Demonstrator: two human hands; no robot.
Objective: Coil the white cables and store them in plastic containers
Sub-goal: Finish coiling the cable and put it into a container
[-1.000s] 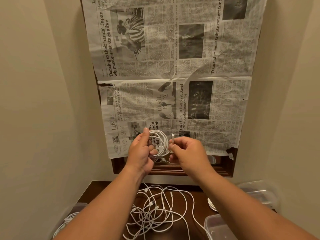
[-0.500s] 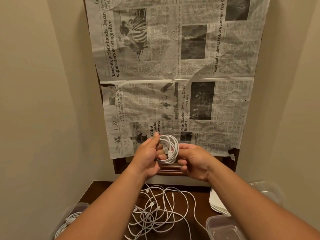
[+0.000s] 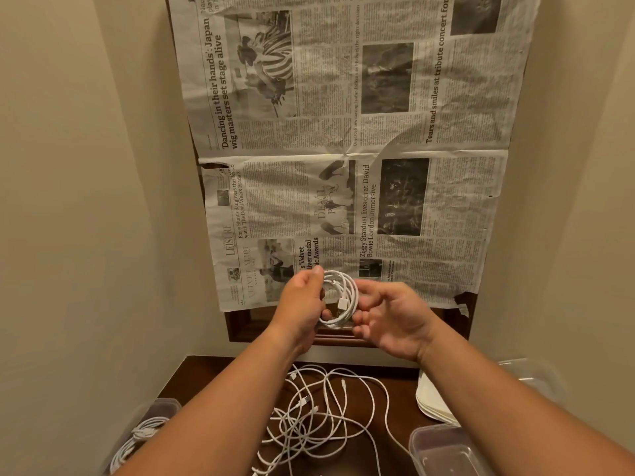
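Head view: I see the left hand (image 3: pixel 299 304) pinching a finished coil (image 3: pixel 343 293), right hand (image 3: pixel 391 321) loosely curled beside it. Left tub (image 3: pixel 170 402) holds stored cables (image 3: pixel 137 439); a tangle (image 3: pixel 316 417) on the table (image 3: pixel 196 379) remains, right tub (image 3: pixel 446 456) empty.

Both forearms raised, L hand (image 3: pixel 302 300) pinching coiled cable (image 3: pixel 349 297) (thumb up top), R hand (image 3: pixel 391 321) fingers loosely curled

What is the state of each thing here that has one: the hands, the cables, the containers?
left hand: grips the coiled cable.
coiled cable: wound in loops, held above the table.
right hand: fingers loosely curled beside the coiled cable; grip unclear.
loose cables: tangled, uncoiled, on the table.
left container: lid off, cables inside.
right container: lid off, looks empty.
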